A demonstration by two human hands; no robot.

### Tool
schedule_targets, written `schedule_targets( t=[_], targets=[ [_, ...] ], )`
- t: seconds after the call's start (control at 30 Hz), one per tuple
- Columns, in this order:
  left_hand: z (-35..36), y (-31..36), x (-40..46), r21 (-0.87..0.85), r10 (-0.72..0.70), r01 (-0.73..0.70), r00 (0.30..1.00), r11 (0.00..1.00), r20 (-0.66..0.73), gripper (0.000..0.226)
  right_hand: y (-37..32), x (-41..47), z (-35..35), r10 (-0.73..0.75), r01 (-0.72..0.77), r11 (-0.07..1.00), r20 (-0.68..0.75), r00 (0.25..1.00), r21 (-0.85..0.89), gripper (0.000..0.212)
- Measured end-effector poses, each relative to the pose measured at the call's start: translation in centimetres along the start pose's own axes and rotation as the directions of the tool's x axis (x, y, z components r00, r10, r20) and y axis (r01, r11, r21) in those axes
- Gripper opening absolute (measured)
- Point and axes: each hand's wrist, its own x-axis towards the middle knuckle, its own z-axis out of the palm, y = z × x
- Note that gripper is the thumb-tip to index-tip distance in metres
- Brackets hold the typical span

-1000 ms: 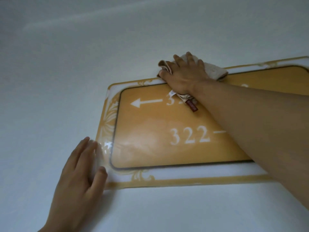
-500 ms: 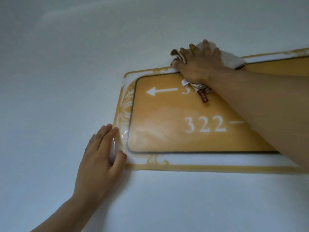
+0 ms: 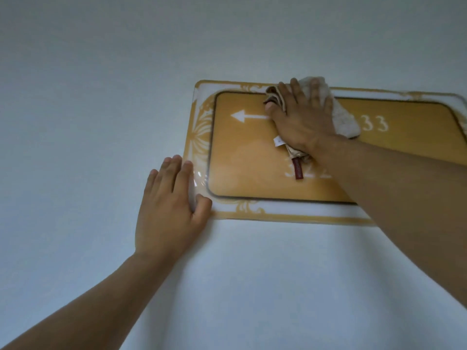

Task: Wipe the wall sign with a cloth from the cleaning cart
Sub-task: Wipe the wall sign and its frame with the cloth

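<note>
An orange wall sign (image 3: 247, 168) with a clear ornamented border, a white arrow and white room numbers hangs on a pale wall. My right hand (image 3: 302, 120) presses a beige cloth (image 3: 345, 120) flat against the sign's upper middle, fingers spread over it. A red tag and a white tag dangle from the cloth below my palm. My left hand (image 3: 168, 205) lies flat on the wall at the sign's lower left corner, its thumb and fingertips on the clear border. My right forearm hides part of the lower row of numbers.
The plain white wall (image 3: 126, 84) surrounds the sign on all sides. The cleaning cart is out of view.
My right hand with the cloth has slid down from the sign's top edge onto the orange face. The view has shifted, so the sign sits further right and lower. My left hand stays at the corner.
</note>
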Motion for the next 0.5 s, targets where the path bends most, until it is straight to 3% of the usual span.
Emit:
schedule_targets(
  t=[0.5],
  targets=[
    [-0.4, 0.4, -0.2, 0.006, -0.019, 0.019, 1.0, 1.0, 0.01, 0.067, -2.0, -10.9, 1.0, -0.112, 0.112, 0.994, -0.001, 0.994, -0.007, 0.071]
  ],
)
